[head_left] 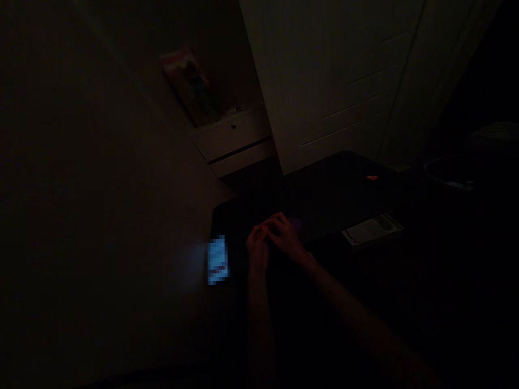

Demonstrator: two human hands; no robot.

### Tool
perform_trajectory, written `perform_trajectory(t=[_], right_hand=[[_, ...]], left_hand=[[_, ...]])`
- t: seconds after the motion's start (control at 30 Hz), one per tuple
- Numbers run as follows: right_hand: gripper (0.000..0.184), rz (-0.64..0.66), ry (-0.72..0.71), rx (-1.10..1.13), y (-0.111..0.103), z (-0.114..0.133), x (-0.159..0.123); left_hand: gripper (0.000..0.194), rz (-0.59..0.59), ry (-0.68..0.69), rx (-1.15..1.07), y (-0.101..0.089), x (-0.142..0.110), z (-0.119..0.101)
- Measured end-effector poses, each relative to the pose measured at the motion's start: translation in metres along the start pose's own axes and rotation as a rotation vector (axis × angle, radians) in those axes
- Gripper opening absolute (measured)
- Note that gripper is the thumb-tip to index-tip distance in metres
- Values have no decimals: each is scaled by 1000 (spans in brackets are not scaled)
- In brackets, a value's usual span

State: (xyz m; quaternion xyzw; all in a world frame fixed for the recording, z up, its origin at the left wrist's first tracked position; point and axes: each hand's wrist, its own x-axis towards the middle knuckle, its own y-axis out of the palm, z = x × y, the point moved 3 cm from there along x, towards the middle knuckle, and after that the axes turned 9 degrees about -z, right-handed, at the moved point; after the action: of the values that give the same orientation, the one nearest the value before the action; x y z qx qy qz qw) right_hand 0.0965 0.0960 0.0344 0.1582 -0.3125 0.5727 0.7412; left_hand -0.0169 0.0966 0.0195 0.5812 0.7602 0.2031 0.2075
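Note:
The room is very dark. My left hand and my right hand meet close together over a dark surface, fingers curled and touching. A faint purple thing shows just beyond my right fingers; whether either hand grips it is hidden by the dark. A lit phone screen glows blue just left of my left hand.
A pale door stands behind the dark surface. A white drawer front with a knob sits to its left, with a colourful packet above it. Papers lie right of my hands. A small orange spot shows farther back.

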Motion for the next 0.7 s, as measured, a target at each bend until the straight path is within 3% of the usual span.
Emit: perform_trajectory(t=[0.2, 0.53, 0.7], right_hand=[[23, -10, -18, 6, 0, -2, -1], [19, 22, -38, 0, 0, 3, -1], [15, 12, -21, -6, -1, 1, 0]], left_hand=[[27, -25, -7, -28, -1, 1, 1], [25, 55, -33, -51, -5, 3, 0], [26, 31, -28, -52, -2, 2, 1]])
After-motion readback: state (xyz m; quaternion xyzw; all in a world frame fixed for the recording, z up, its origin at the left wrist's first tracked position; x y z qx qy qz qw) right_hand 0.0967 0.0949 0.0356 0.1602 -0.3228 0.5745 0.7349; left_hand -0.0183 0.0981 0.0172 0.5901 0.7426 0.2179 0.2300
